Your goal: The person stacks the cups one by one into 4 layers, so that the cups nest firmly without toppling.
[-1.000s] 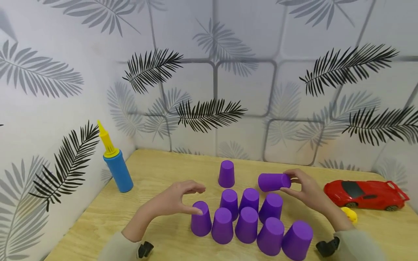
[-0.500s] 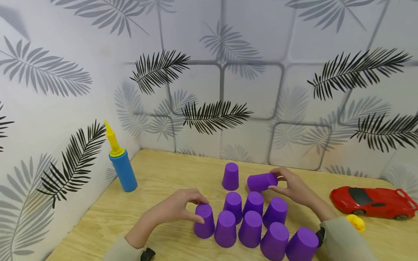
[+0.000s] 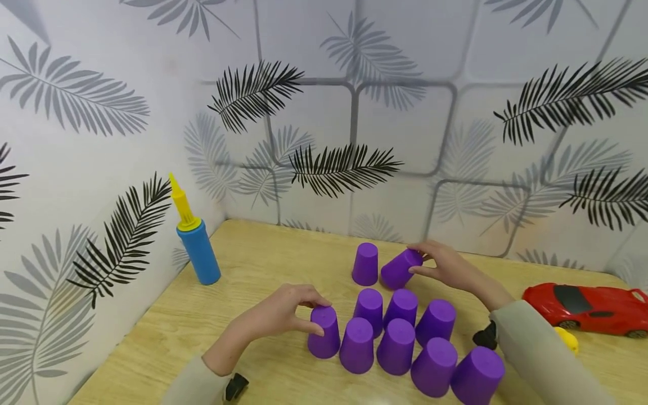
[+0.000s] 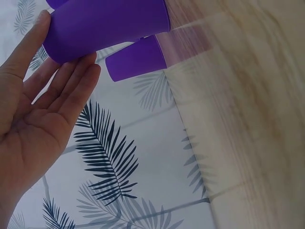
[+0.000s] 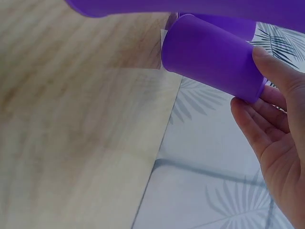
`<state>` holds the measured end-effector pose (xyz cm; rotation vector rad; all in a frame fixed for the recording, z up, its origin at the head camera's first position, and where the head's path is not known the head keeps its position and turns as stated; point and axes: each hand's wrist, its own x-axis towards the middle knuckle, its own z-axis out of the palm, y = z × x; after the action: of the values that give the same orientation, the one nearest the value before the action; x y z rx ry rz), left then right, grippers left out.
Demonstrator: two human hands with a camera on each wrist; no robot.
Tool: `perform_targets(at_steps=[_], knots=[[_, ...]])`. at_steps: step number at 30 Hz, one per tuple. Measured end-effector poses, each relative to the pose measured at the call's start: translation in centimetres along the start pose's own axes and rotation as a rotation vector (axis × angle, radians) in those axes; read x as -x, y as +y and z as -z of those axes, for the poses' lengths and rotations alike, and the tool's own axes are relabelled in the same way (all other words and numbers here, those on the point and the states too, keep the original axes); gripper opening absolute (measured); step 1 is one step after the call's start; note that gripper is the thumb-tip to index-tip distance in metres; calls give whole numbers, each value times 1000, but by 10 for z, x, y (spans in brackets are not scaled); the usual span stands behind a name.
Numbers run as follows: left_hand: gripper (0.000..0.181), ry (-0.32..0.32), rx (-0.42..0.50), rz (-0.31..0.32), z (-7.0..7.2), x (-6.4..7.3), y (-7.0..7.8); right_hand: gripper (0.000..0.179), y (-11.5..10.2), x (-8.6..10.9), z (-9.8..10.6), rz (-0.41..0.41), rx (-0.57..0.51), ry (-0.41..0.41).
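Observation:
Purple plastic cups stand upside down on the wooden table. My left hand has thumb and fingers on either side of the leftmost front cup, near its narrow top; the left wrist view shows this cup between thumb and fingertips. Toward the wall, my right hand pinches a tilted cup by its narrow end, its wide rim low and to the left. That cup spans thumb and fingers in the right wrist view. Just left of it stands a back cup upright.
Three cups form a middle row, one being a cup at its right end. Several more line the front, including a cup beside my right sleeve. A red toy car and yellow rubber duck sit right; a blue-and-yellow hand pump stands left.
My right hand has brought its cup leftward, close to the back cup, and turned it from lying sideways toward upright. My left hand has closed in on the leftmost front cup.

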<state>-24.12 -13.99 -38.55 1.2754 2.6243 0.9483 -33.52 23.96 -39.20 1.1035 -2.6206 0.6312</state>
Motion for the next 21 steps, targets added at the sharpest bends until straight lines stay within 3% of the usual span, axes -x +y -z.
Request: perform_targets(at_steps=[11,21], knots=[[41,6,29,-8,1,0,-2,44,-13,-28,6,48,75,-114],[42,2,29,-1,0,2,-1,42,-13,-34,2,38,56,-155]])
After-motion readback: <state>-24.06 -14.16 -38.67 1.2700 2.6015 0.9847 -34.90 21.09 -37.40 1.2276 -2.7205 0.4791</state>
